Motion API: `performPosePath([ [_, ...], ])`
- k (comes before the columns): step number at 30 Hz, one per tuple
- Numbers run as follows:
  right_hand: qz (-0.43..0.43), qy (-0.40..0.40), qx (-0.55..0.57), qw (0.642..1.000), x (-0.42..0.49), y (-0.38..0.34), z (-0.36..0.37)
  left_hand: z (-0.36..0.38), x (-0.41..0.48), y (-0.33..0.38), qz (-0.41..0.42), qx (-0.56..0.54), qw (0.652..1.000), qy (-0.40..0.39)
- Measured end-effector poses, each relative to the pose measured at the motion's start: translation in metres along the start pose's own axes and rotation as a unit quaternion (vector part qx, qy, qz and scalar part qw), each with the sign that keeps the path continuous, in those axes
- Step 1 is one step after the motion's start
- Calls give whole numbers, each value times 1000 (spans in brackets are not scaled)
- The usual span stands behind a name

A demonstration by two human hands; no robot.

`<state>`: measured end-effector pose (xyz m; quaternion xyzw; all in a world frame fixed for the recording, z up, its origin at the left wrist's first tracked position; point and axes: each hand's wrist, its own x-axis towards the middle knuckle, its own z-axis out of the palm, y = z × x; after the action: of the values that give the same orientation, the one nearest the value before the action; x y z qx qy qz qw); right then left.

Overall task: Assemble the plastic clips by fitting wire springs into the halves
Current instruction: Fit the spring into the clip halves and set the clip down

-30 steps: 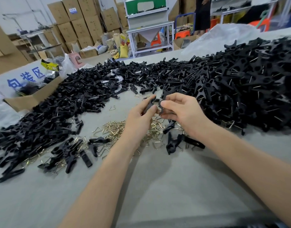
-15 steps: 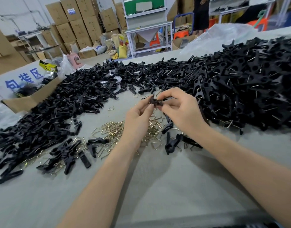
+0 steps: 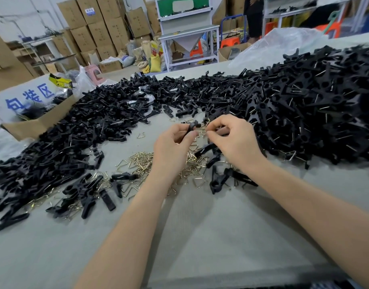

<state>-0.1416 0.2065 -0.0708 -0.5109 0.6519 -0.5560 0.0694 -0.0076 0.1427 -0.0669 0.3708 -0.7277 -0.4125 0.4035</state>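
Moving apart now, the left hand [image 3: 175, 142] pinches a small black plastic clip half [image 3: 193, 125]; the right hand [image 3: 235, 140] keeps its grip clamped on another dark piece [image 3: 222, 132]. They likely still need joining.

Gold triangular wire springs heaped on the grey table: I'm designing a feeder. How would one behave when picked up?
The gold triangular wire springs lie interlocked, so one would probably drag neighbours along. Thin wire: likely light. Flat triangles seem unlikely to roll.
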Motion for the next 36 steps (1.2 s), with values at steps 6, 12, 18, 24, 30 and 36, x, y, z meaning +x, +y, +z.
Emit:
performPosePath([
  [6,-3,-170,-206,964,4,15,0,3,-2,-6,-11,127,991,-30],
  [12,-32,-160,-184,969,5,14,2,5,-4,-5,4,175,982,-71],
  [18,72,-62,41,995,3,3,-2,3,0,-1,-34,-10,998,-58],
  [24,118,-37,171,977,0,-1,0,3,-1,-1,-78,-128,987,-58],
  [30,122,-17,175,977,-1,-2,0,9,-4,-1,-61,-121,989,-60],
  [36,81,-95,127,984,-2,-6,1,6,-3,-2,-110,-200,973,-30],
])
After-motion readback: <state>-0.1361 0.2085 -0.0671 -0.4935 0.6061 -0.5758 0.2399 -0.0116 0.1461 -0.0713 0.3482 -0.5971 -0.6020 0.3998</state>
